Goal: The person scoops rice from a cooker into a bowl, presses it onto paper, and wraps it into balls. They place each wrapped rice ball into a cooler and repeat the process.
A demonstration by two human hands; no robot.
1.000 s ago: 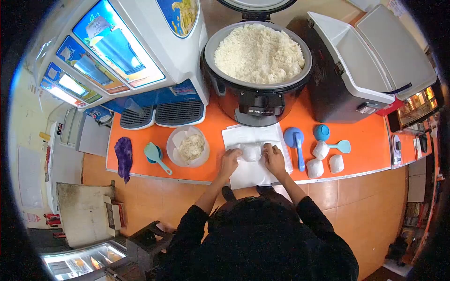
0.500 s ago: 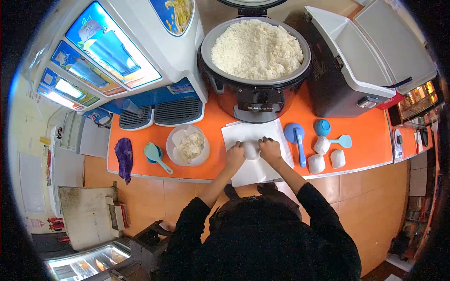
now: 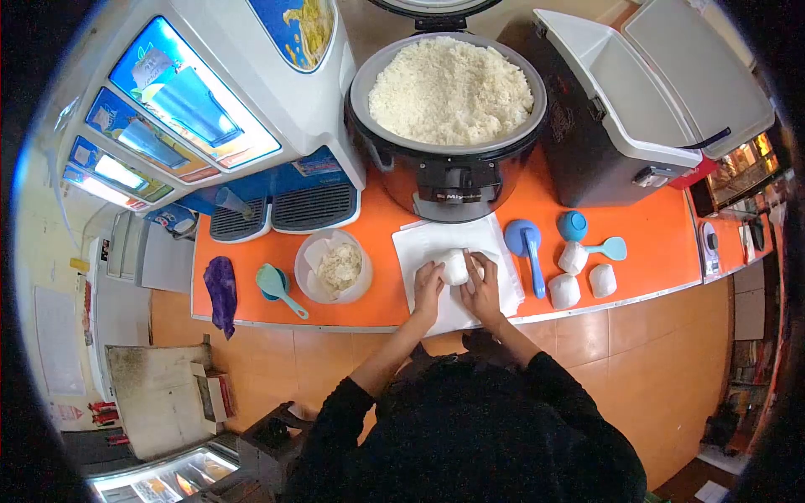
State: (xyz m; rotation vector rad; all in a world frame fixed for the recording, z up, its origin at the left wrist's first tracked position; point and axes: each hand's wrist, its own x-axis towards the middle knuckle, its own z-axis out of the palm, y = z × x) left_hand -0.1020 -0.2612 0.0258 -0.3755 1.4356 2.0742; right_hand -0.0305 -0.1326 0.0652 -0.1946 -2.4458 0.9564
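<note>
A white paper-wrapped rice packet (image 3: 454, 267) sits over a stack of white paper sheets (image 3: 417, 245). My left hand (image 3: 427, 290) is curled against its left side, and my right hand (image 3: 483, 288) closes on its right side. Three similar wrapped packets (image 3: 564, 291) stand to the right, by a light-blue rice paddle (image 3: 614, 248) and a small blue cup (image 3: 573, 225). Between them and the paper lies a blue ladle (image 3: 529, 241). On the left, a tub (image 3: 306, 287) holds loose rice and a paddle.
Behind my hands stands an open rice cooker (image 3: 457, 180) full of rice. A drink dispenser (image 3: 319, 180) is at the left, an open cooler box (image 3: 604, 159) at the right. A teal scoop (image 3: 272, 282) and purple cloth (image 3: 221, 289) lie on the orange table (image 3: 386, 251).
The packet has turned from flat folded paper into a rounded shape between my hands. My fingers have moved from its top edges to its sides. The view has shifted slightly.
</note>
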